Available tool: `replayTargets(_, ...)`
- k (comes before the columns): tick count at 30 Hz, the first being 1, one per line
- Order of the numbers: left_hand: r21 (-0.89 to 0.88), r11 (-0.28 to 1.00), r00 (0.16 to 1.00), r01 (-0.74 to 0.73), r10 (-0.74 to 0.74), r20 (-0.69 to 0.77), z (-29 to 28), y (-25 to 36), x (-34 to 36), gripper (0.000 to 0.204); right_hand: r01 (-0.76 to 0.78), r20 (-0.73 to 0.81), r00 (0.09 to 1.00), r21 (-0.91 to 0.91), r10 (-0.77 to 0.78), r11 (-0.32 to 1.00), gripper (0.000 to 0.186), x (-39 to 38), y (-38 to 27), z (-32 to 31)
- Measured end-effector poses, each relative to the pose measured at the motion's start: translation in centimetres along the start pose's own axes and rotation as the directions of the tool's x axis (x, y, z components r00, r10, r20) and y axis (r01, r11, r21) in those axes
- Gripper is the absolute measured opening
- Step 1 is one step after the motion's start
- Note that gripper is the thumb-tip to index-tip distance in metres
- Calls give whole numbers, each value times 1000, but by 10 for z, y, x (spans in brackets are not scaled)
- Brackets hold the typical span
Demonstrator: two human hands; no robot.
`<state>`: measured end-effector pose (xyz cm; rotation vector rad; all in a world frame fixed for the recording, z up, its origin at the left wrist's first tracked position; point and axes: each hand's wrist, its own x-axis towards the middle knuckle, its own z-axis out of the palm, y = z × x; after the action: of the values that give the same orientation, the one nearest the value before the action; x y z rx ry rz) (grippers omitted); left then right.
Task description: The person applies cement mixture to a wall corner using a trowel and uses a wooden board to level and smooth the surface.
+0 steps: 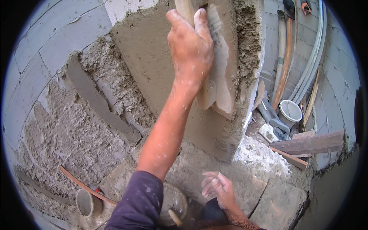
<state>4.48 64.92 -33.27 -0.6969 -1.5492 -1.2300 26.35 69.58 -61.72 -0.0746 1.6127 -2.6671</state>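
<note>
My left hand (190, 48) is closed around the wooden handle of a plastering float (221, 82). The float's long pale board lies against a wall section coated in wet grey-brown plaster (147, 50); its upper end runs out of view. Lower down, my right hand (219, 188) is empty, with fingers loosely bent and apart. Beside it, partly hidden by my left sleeve, stands a round tub of wet mortar (174, 201). A short wooden handle (175, 217) shows at the tub's near side.
Rough mortar covers the block wall (57, 126) at left. Below it are a small grey bucket (89, 203) and a thin wooden strip (82, 183). At right stand a white bucket (290, 112), boots (270, 113), leaning pipes (312, 57) and stacked boards (310, 143).
</note>
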Motion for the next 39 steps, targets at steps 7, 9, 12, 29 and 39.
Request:
replayTargets(7,-6,951,939,309,-304,159,-6,-69,-198,44,-12,24,1000,56,11,998,42,-2,-1,-1)
replayTargets(9,46,940,922,337,-340,185,-14,-82,-242,45,17,11,1000,53,-18,998,43,-10,-3,0)
replayTargets(12,-13,959,942,285,-277,190,-5,-69,-217,44,85,-40,996,50,-83,995,44,-20,-10,-2)
replayTargets(29,-7,892,826,452,-415,382,-4,-40,-259,50,401,-231,555,-768,-800,500,30,52,-38,-23)
replayTargets(39,29,913,538,408,-266,800,-50,-52,-181,54,396,74,354,-915,-932,77,49,142,-28,-24)
